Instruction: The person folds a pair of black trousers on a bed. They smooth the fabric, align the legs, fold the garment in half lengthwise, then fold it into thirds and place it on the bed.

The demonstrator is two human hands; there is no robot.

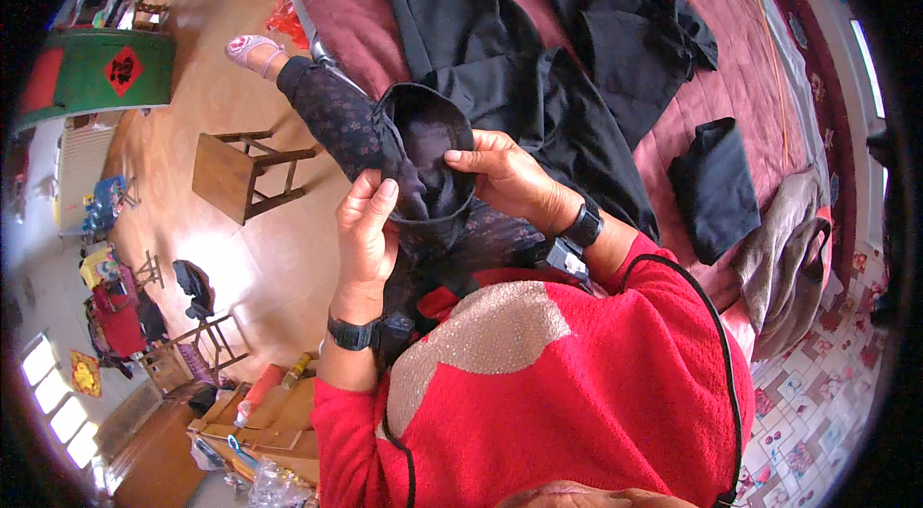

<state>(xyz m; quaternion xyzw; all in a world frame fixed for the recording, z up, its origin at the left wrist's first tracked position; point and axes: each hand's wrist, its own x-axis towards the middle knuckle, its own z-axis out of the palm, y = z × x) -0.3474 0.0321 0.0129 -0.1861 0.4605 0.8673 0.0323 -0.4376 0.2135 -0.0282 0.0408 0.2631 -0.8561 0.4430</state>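
Observation:
A black cloth garment [437, 145] with a wide round opening and a dark inside lies over my lap. My left hand [368, 234] pinches the near left part of its rim between thumb and fingers. On the other side, my right hand [505, 176] grips the rim, its thumb laid over the edge into the opening. The garment's lower part is hidden by my hands and body, and I cannot tell its exact kind. Beyond it, long black trousers [461, 18] stretch across the bed, close to my right hand.
On the pink quilted bed [663, 148] lie another black garment [625, 47], a folded black cloth [716, 191] and a grey-brown garment [784, 248]. My leg in patterned trousers [327, 109] extends off the bed edge. A wooden stool [226, 176] and cardboard boxes [284, 417] are on the left.

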